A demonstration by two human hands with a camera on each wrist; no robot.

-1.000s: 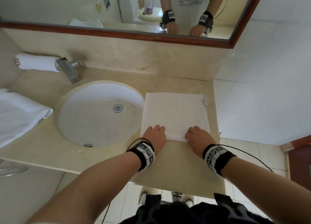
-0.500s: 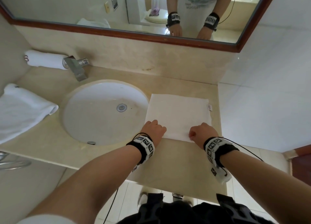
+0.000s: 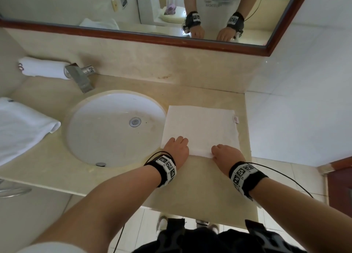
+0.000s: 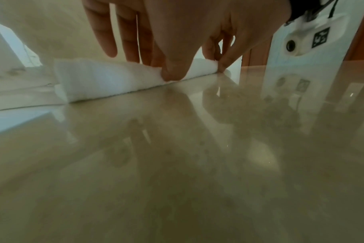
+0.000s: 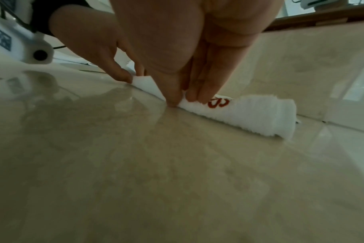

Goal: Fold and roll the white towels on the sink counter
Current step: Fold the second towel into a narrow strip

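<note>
A folded white towel (image 3: 200,127) lies flat on the beige counter (image 3: 200,186), right of the sink. Its near edge is curled into a small roll (image 4: 106,78) (image 5: 260,115), with red stitching showing in the right wrist view. My left hand (image 3: 176,148) pinches the roll's left part between thumb and fingers (image 4: 172,72). Over on the right part, my right hand (image 3: 223,152) pinches the roll the same way (image 5: 177,97). A rolled white towel (image 3: 42,69) lies behind the tap. Another white towel (image 3: 21,127) lies loosely folded at the far left.
The round white sink (image 3: 114,127) sits just left of the towel, with a chrome tap (image 3: 80,77) behind it. A framed mirror (image 3: 133,33) runs along the back wall. White wall tiles (image 3: 295,110) close the right side. The counter's front edge is near my wrists.
Both hands have shifted slightly away from me over the towel's near edge, which is now curled up under the fingers. The head view has tilted a little.
</note>
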